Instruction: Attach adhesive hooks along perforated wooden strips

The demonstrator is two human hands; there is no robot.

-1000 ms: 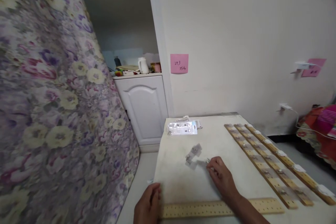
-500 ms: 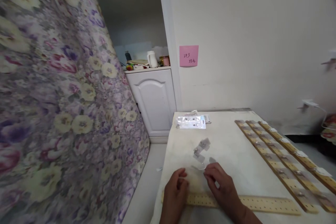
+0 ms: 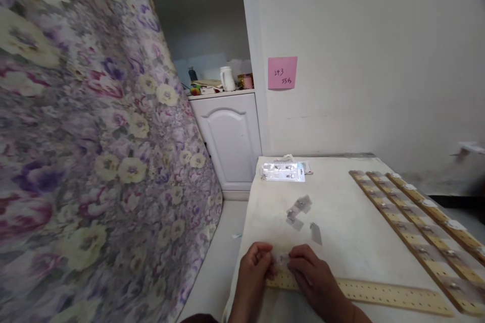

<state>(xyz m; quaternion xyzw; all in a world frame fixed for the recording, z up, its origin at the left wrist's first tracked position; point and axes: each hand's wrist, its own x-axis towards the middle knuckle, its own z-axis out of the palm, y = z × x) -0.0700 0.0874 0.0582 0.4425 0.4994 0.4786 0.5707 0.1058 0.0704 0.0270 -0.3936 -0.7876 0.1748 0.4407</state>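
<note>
Above the near edge of the table, a small clear plastic piece (image 3: 282, 261) shows between my two hands. My right hand (image 3: 308, 270) pinches it from the right with thumb and forefinger. My left hand (image 3: 256, 265) is closed, fingers curled, close to the piece's other side; what those fingers hold is hidden. Below both hands lies a pale wooden strip (image 3: 390, 294) with rows of small holes. Just beyond them, several clear grey squares with small metal parts (image 3: 299, 208) lie in a loose group. One more grey piece (image 3: 316, 233) rests apart, to their right.
At the table's back left lies a clear blister pack (image 3: 282, 172). Wooden strips (image 3: 417, 242) bearing clear squares and metal parts line the right side. A floral curtain (image 3: 113, 161) hangs at left, beside a white cabinet (image 3: 231, 144). A pink note (image 3: 282, 73) is on the wall.
My right hand has moved left and down toward my left hand, bringing the clear piece between them. The view has shifted slightly to the left.
</note>
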